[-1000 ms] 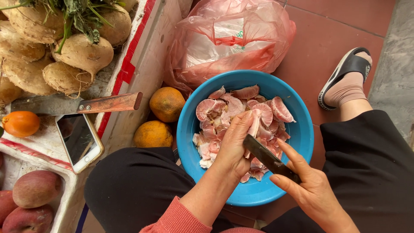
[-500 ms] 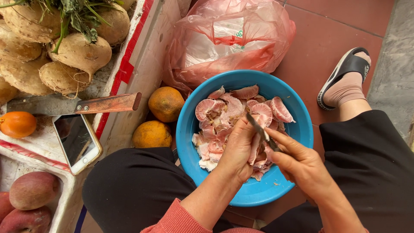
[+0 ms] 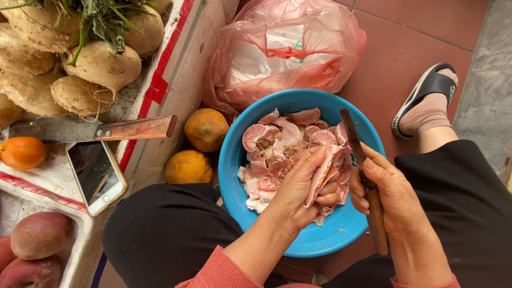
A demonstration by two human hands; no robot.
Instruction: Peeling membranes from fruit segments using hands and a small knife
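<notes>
Gripping pink segment, left hand.

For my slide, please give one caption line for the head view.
Left hand holds a pink fruit segment over a blue bowl; right hand grips a knife.

Bare left hand & right hand, no rings or gloves. Coral-red knit sleeve cuffs w/ ribbed texture at both wrists. Loose black fabric trousers. Beige sock in a black rubber slide sandal.
</notes>
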